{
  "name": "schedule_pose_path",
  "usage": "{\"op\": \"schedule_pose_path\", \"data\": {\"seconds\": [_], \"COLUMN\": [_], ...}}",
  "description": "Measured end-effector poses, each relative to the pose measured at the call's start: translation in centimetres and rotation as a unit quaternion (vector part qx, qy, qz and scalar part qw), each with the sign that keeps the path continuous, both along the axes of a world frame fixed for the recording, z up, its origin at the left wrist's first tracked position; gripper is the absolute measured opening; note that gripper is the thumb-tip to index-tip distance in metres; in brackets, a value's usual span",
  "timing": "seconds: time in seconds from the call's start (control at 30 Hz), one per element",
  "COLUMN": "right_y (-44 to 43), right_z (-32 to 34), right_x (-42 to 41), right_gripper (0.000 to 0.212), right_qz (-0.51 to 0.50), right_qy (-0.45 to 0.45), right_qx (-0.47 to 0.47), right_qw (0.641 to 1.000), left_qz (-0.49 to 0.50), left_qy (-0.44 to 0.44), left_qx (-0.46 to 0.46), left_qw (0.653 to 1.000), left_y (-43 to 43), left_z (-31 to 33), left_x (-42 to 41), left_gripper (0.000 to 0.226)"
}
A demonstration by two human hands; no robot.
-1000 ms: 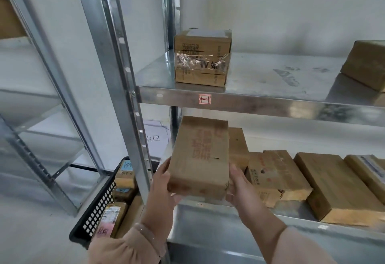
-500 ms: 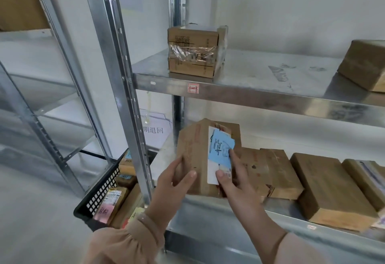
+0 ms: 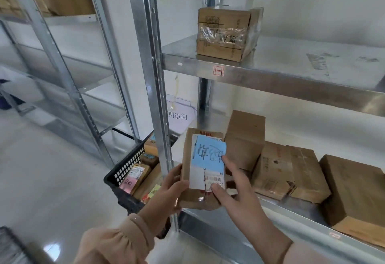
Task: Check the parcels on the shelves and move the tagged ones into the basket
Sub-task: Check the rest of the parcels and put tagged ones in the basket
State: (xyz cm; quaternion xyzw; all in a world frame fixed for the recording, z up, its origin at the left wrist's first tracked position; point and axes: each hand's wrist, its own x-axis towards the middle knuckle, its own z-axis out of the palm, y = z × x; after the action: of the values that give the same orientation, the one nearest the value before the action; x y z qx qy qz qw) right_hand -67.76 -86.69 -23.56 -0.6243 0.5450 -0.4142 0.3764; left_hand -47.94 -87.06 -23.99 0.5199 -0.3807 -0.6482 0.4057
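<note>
Both hands hold a flat brown parcel [image 3: 187,197] upright in front of the lower shelf [image 3: 291,207]. Its face carries a white shipping label and a blue handwritten tag [image 3: 208,152]. My left hand [image 3: 168,192] grips its left edge, and my right hand [image 3: 233,186] grips the right edge with the thumb on the label. The black basket [image 3: 125,172] stands on the floor to the left, behind the steel post, with several tagged parcels inside. Several brown parcels [image 3: 289,172] lie on the lower shelf to the right.
A taped box [image 3: 225,34] sits on the upper shelf [image 3: 270,71]. The upright steel post [image 3: 152,88] stands between the held parcel and the basket. Another steel rack [image 3: 62,71] is at the left, over a pale floor. A paper sign hangs on the wall.
The parcel was turned from its plain back to its labelled face, showing the blue tag, and has come closer and lower. The view has shifted left and down.
</note>
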Motion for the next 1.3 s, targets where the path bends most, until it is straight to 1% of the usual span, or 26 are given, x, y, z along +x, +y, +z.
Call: {"op": "schedule_pose_path", "data": {"seconds": [0.13, 0.23, 0.3, 0.4, 0.53, 0.57, 0.7, 0.77, 0.87, 1.03, 1.17, 1.23, 1.3], "right_y": [0.2, 0.0, -0.5, -1.8, -4.4, -5.2, -9.0, -11.5, -15.0, -18.3, -19.7, -20.0, -20.4], "right_z": [-2.2, -3.9, -4.9, -6.2, -8.1, -8.6, -10.5, -11.6, -13.6, -17.5, -20.6, -22.1, -23.3], "right_x": [2.0, 4.3, 6.2, 9.3, 14.8, 16.4, 23.1, 26.1, 29.6, 32.1, 32.5, 32.6, 32.7], "right_gripper": [0.069, 0.072, 0.074, 0.080, 0.083, 0.084, 0.082, 0.080, 0.074, 0.065, 0.063, 0.063, 0.064], "right_qz": [0.049, 0.076, 0.095, 0.119, 0.123, 0.122, 0.131, 0.134, 0.121, 0.061, 0.032, 0.018, 0.011], "right_qy": [0.023, 0.027, 0.030, 0.036, 0.053, 0.057, 0.068, 0.074, 0.063, 0.075, 0.082, 0.073, 0.075], "right_qx": [0.031, 0.063, 0.080, 0.107, 0.134, 0.140, 0.182, 0.206, 0.237, 0.276, 0.298, 0.311, 0.321], "right_qw": [0.998, 0.995, 0.992, 0.987, 0.982, 0.981, 0.972, 0.967, 0.962, 0.956, 0.951, 0.947, 0.944], "left_qz": [0.025, 0.049, 0.068, 0.081, 0.063, 0.069, 0.089, 0.098, 0.112, 0.089, 0.064, 0.041, 0.014], "left_qy": [0.020, -0.011, -0.043, -0.062, -0.092, -0.092, -0.068, -0.052, -0.063, -0.111, -0.137, -0.139, -0.158], "left_qx": [0.071, 0.095, 0.096, 0.093, 0.066, 0.062, 0.054, 0.060, 0.076, 0.101, 0.101, 0.096, 0.089], "left_qw": [0.997, 0.994, 0.992, 0.990, 0.992, 0.991, 0.992, 0.992, 0.989, 0.985, 0.983, 0.985, 0.983], "left_y": [1.0, 1.1, 0.6, -0.3, -2.3, -3.0, -6.9, -9.4, -13.6, -20.5, -24.5, -25.7, -26.3], "left_z": [-2.2, -3.8, -4.8, -6.2, -7.8, -8.3, -11.1, -13.0, -16.5, -22.4, -27.3, -29.6, -31.5], "left_x": [3.1, 5.2, 6.7, 9.5, 14.6, 16.1, 22.7, 25.7, 29.9, 34.7, 36.8, 37.2, 37.4], "left_gripper": [0.041, 0.043, 0.045, 0.045, 0.067, 0.067, 0.054, 0.055, 0.057, 0.057, 0.057, 0.052, 0.053]}}
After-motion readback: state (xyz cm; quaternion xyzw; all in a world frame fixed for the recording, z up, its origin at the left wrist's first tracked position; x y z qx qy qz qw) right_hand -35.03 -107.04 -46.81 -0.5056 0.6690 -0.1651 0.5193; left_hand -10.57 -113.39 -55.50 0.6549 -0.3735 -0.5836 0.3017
